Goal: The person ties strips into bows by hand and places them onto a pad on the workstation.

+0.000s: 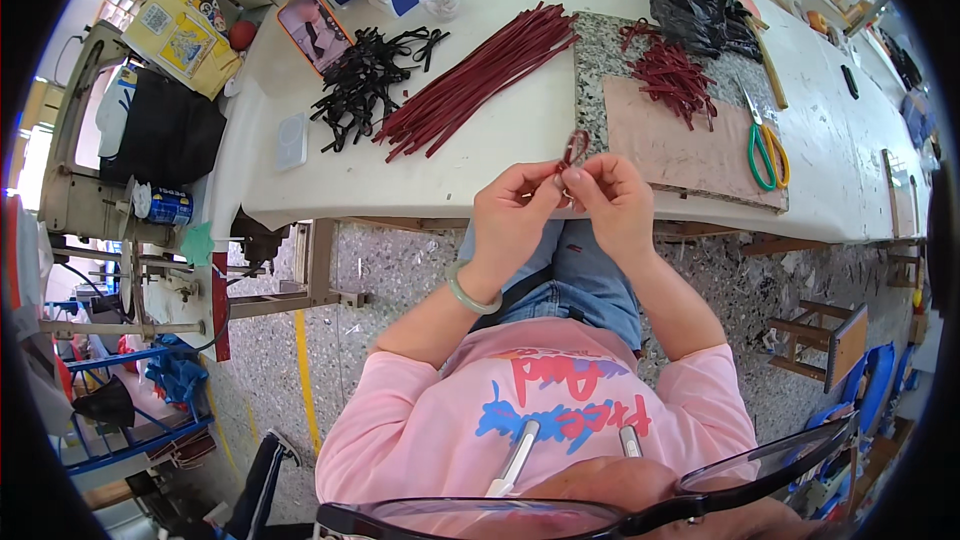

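Note:
Both my hands meet over the table's front edge, pinching one small looped dark-red strip (576,147). My left hand (512,212), with a pale green bangle on its wrist, has thumb and fingertips closed at the base of the loop. From the other side my right hand (615,202) grips the same strip, thumb against the fingers. The loop stands up above the fingertips; its lower ends are hidden. Beyond the hands lies a bundle of long dark-red strips (485,75). A pile of short dark-red looped strips (672,80) rests farther right.
Black looped strips (365,85) lie left of the bundle, near a propped phone (313,30) and a white flat block (292,142). At right are a stone slab (592,90), a brown board (680,155), scissors (765,150) and a black plastic bag (695,10). A sewing machine (85,140) stands left.

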